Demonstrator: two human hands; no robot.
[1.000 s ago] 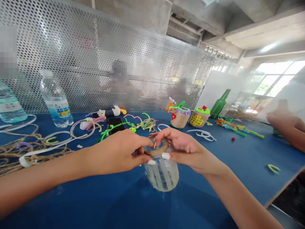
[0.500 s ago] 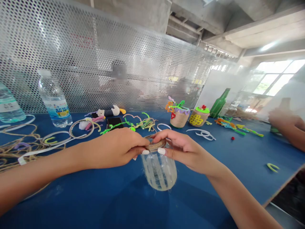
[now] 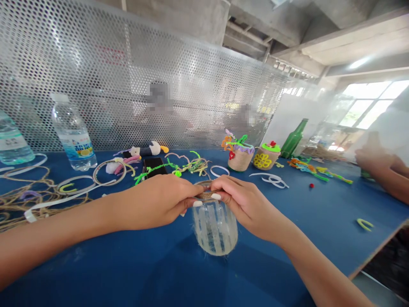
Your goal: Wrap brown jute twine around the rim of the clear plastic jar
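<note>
We log left grip (image 3: 156,200) and right grip (image 3: 247,207) pinched narrow on the jute twine band (image 3: 206,192) between them, around the mouth of the clear ribbed jar (image 3: 214,228), which sits at their 6 o'clock.

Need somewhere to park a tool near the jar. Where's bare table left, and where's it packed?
Bare blue tabletop lies right of the ribbed jar, between the right hand, the white strip and the yellow-green clip. Another patch sits in front of the jar, below the left forearm. Crowded: far left, with jute twine, hoops and pipe cleaners.
</note>
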